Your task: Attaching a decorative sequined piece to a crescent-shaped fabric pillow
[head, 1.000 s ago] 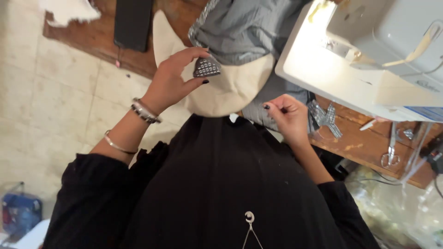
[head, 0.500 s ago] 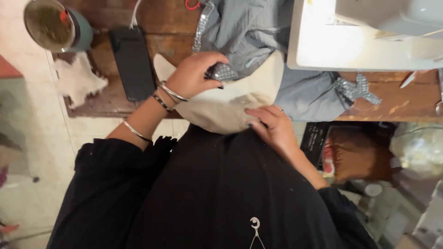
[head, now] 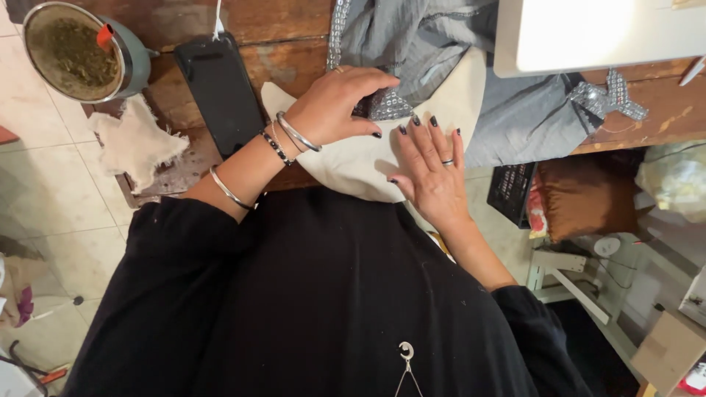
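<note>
- left hand (head: pixel 334 106) curled over a small sequinned silver patch (head: pixel 386 105), fingertips pinching its left edge; patch sits on the cream fabric (head: pixel 353 158), just below the grey cloth.
- right hand (head: pixel 432 165) flat and open, palm down, fingers spread on the cream fabric right beside the patch; grips nothing, just presses. ring on one finger, dark nail polish on both hands.
- left wrist carries several bangles (head: pixel 294 136); another one (head: pixel 229 190) further up the forearm.
- cream fabric drapes over the near edge of the wooden table (head: pixel 287 29) and down onto the person's black garment (head: pixel 331 294).
- crumpled grey cloth (head: pixel 419 37) lies behind the hands, with a sequinned strip (head: pixel 338 29) along its left edge; part of it runs right under the white sewing machine (head: pixel 596 33).
- a second sequinned silver piece (head: pixel 610 95) on the table below the machine, well apart from the hands.
- black phone (head: pixel 218 92) flat on the table, just left of the left wrist.
- frayed cream scrap (head: pixel 136 143) at the table's left corner; round metal pot (head: pixel 77 51) of brownish-green stuff behind it.
- pendant (head: pixel 405 351) hangs on the black garment at bottom centre.
- right of the lap, below the table: brown cushion (head: pixel 588 195), with white stool legs (head: pixel 570 276) lower down.
</note>
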